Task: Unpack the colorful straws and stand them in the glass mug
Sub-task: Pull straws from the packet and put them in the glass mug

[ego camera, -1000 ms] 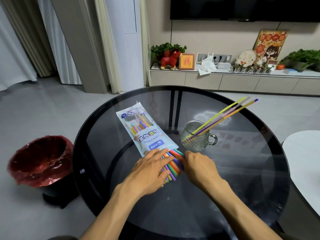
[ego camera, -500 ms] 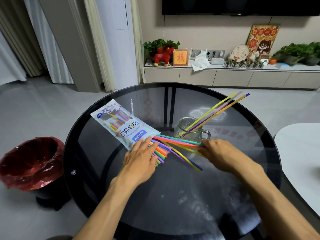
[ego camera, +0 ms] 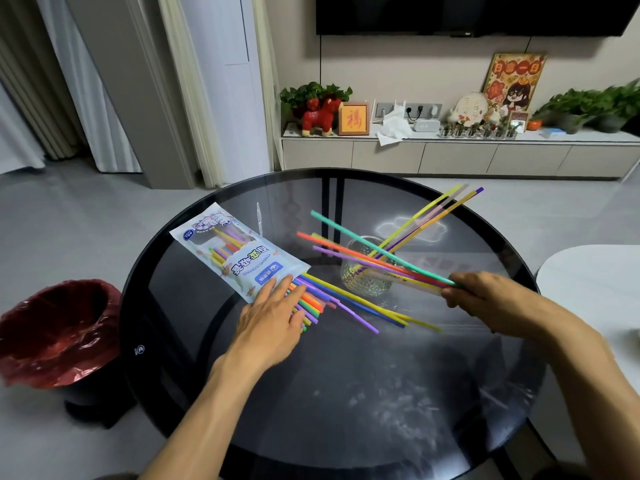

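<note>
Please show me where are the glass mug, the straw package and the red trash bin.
glass mug [ego camera: 367,278]: head view, on its textured glass wall.
straw package [ego camera: 239,252]: head view, on the printed middle of the bag.
red trash bin [ego camera: 52,336]: head view, on its red liner.

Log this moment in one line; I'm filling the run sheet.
left hand: presses packet | right hand: grips straw bunch | mug: holds some straws

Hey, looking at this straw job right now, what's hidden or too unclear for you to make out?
All in the head view:
- Mug handle: hidden behind the straws held by the right hand.
- Held straws: motion-blurred near the fingers, so no exact count.
- Straw ends at the packet mouth: covered by the left hand.
- Small print on the packet: too small to read.
- Bin: cut off by the left edge.
</note>
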Available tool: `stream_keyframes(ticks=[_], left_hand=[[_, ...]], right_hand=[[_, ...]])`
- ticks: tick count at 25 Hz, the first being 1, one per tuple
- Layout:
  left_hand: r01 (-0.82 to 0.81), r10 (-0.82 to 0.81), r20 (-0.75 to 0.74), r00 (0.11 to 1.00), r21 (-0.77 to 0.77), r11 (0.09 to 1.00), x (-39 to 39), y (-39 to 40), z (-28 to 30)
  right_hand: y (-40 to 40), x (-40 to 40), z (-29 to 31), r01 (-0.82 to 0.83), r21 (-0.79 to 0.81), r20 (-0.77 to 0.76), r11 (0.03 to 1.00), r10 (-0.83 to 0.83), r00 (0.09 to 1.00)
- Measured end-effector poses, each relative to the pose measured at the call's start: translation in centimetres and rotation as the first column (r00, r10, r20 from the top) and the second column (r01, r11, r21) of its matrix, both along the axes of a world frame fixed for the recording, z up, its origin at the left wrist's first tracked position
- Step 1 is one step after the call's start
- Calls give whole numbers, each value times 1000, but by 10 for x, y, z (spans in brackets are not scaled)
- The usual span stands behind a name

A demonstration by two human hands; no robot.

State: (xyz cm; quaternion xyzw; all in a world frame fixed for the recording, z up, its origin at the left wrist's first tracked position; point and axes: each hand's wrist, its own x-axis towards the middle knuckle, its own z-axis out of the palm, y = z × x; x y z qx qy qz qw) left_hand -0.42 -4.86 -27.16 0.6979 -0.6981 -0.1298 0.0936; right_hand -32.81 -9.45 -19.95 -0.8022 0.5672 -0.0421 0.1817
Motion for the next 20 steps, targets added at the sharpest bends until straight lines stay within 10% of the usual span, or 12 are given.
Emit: stream_keyframes(ticks=[4, 8, 11, 15, 18, 20], left_hand=[[-36, 34, -31, 999, -72, 997, -5, 2, 6], [147, -75, 135, 988, -671, 727, -27, 13, 31], [356, -139, 380, 914, -593, 722, -43, 22, 35], [307, -194, 262, 945, -511, 803, -31, 21, 34], [213, -190, 97, 977, -458, 863, -29, 22, 46], [107, -164, -75, 984, -492, 864, -31, 24, 57]], right_hand=[[5, 0, 1, 87, -49, 168, 995, -78, 983], [13, 44, -9, -92, -136, -6, 986, 92, 996], [20, 73, -9, -305, -180, -92, 935, 293, 952], [19, 72, 1, -349, -365, -25, 863, 366, 930], [12, 62, 4, -44, -655, 240, 754, 263, 935], [13, 61, 7, 357, -622, 604, 697, 138, 785]])
